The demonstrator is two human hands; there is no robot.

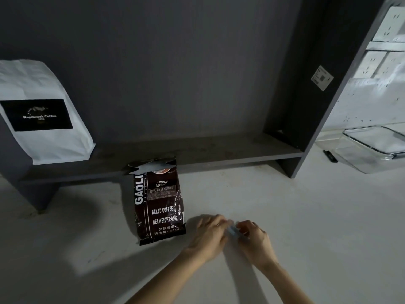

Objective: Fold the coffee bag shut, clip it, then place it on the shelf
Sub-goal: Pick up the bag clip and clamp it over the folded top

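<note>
A dark brown coffee bag (158,202) lies flat on the pale counter, its torn open top resting against the edge of the dark grey shelf (219,153). To the right of the bag's bottom, my left hand (209,235) and my right hand (255,240) meet around a small pale blue clip (234,231). Both hands have fingers on the clip; motion blur hides its shape. Neither hand touches the bag.
A white coffee bag (41,113) with a black label stands on the shelf at the left. The shelf's right side panel (306,128) rises beside a clear plastic container (372,148) on the counter. A small black object (329,155) lies next to it.
</note>
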